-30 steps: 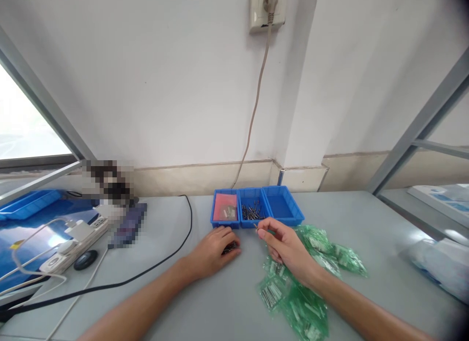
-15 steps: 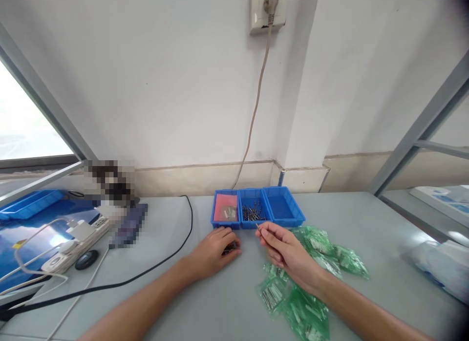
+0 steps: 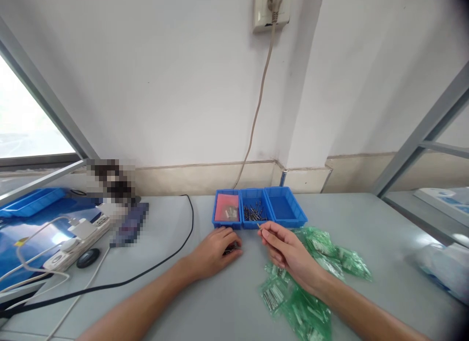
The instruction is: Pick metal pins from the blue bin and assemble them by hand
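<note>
My left hand rests on the grey table just in front of the left blue bin, its fingers curled round some small dark metal pieces. My right hand is raised a little in front of the bins, with thumb and forefinger pinching a thin metal pin. Several dark metal pins lie in the middle bin. The left bin holds a red sheet and a small clear bag. Nothing shows in the right bin. Under and beside my right wrist are green bags of metal parts.
A black cable runs across the table at left, near a power strip with plugs and a black mouse. Metal frame bars rise at the right, with a clear-wrapped bundle below. A wall stands behind the bins.
The view has shifted very slightly, so the bins and bags appear a little further right. Both hands keep nearly the same pose and hold.
</note>
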Available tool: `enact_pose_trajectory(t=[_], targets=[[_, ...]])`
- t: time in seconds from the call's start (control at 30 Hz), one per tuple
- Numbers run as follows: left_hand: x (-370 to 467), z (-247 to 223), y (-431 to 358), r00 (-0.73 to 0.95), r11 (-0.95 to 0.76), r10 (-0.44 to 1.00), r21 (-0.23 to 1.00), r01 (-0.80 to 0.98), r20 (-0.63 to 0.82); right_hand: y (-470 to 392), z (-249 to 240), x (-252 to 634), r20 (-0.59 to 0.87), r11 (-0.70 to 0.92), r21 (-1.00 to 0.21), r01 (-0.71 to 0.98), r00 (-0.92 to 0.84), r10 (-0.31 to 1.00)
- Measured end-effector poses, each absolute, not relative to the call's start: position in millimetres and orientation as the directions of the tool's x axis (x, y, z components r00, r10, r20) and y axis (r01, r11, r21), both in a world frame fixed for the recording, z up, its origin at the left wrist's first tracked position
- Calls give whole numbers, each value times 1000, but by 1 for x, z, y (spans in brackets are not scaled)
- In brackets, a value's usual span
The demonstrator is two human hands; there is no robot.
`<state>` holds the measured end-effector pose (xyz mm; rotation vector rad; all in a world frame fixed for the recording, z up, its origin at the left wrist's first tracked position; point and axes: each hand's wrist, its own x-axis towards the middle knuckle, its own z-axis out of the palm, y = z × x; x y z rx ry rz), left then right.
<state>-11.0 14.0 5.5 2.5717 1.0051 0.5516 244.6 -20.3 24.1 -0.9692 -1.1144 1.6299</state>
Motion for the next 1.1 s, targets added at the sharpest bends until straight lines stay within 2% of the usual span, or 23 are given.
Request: enact_pose_trajectory(t=[0.27, 0.47, 0.67, 0.93, 1.1], targets=[[-12, 6, 14, 682, -704, 692, 433, 563, 238, -18, 21, 245, -48, -82, -985, -152, -220, 974], [-12, 8, 14, 680, -698, 695, 442, 563, 232, -14, 22, 247, -39, -61, -980, -188, -121, 992], [-12, 6, 15, 679, -697, 695, 453, 556, 235, -13, 24, 247, -32, -49, -984, -174, -100, 995], [-13, 4, 15, 675, -689, 701, 461, 559, 229, -14, 28, 249, 51, 51, -999, 17, -20, 999], [-13, 6, 15, 676, -687, 702, 465, 559, 225, -13, 28, 250, 48, 48, -999, 16, -21, 999]])
